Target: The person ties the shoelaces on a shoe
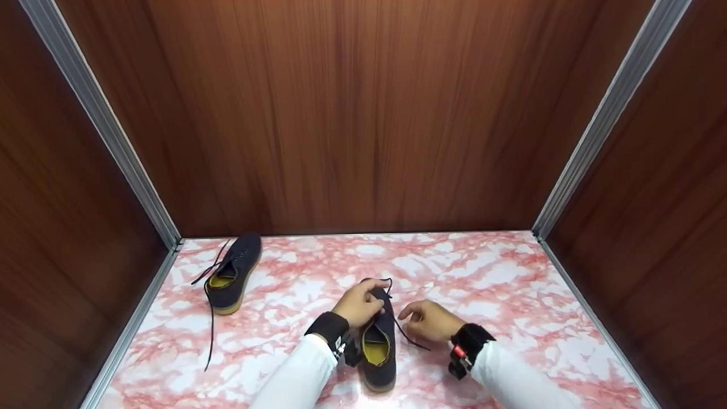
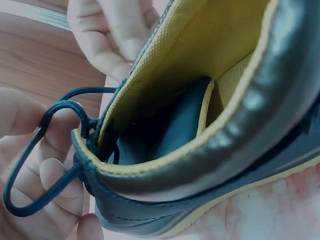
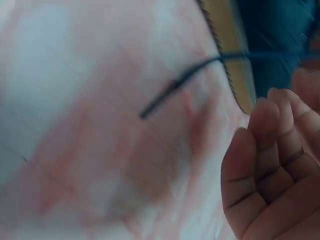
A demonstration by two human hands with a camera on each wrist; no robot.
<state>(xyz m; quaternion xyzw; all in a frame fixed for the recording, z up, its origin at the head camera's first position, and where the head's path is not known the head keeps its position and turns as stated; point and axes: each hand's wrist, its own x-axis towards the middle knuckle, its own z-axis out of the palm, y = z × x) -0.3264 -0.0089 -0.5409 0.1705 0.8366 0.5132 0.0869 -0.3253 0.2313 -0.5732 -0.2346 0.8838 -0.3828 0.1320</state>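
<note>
A dark navy shoe (image 1: 379,372) with yellow lining stands on the pink-and-white surface, toe pointing away. Over its front lies my left hand (image 1: 359,304), fingers bent around a loop of dark shoelace (image 2: 31,205) by the eyelets. The loop bulges out past the fingers in the left wrist view. Just right of the shoe, my right hand (image 1: 431,321) hovers with loosely curled fingers and nothing in them. A loose lace end (image 3: 175,85) trails off the shoe's side near those fingertips.
A second navy shoe (image 1: 241,261) sits at the back left, its untied laces (image 1: 212,335) spread to its left and front. Brown wood-grain panels (image 1: 352,113) with metal edge strips (image 1: 602,113) enclose the marbled surface (image 1: 483,267) at the back and sides.
</note>
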